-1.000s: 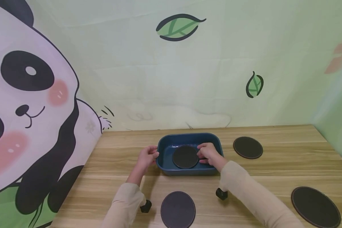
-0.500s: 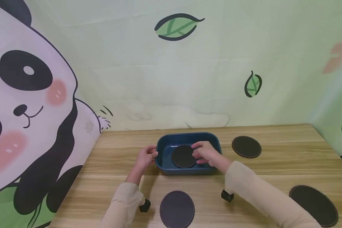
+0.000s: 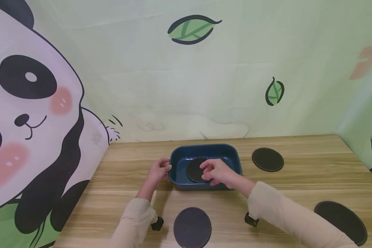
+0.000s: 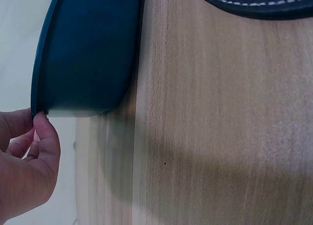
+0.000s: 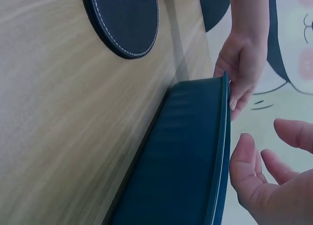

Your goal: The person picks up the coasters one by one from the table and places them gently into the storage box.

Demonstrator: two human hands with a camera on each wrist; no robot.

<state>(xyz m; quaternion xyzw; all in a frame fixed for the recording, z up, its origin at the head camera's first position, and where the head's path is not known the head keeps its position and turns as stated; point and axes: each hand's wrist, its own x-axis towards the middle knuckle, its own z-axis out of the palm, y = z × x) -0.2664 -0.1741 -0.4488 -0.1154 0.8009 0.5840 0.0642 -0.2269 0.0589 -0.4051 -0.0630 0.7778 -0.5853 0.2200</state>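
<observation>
A dark blue rectangular dish [image 3: 189, 187] stands on the wooden table in the head view. Inside it lies a round black coaster [image 3: 193, 170], partly hidden by my right hand [image 3: 217, 173]. That hand hovers over the dish with thumb and fingers apart and loosely bent, as the right wrist view also shows; it holds nothing. My left hand [image 3: 156, 171] pinches the dish's left end at the rim between thumb and finger, seen close up in the left wrist view beside the dish wall [image 4: 88, 54].
Another round coaster [image 3: 192, 227] lies in front of the dish. One more coaster [image 3: 268, 159] lies to its right, and a larger-looking coaster [image 3: 340, 222] is at the near right, partly behind my sleeve [image 3: 285, 210]. Behind the table [image 3: 136, 151] hangs a panda-print backdrop [image 3: 136, 69].
My right hand has drawn away from the coaster's right edge and moved left and slightly nearer, now covering part of it. The coaster stays in the dish. My left hand keeps its place.
</observation>
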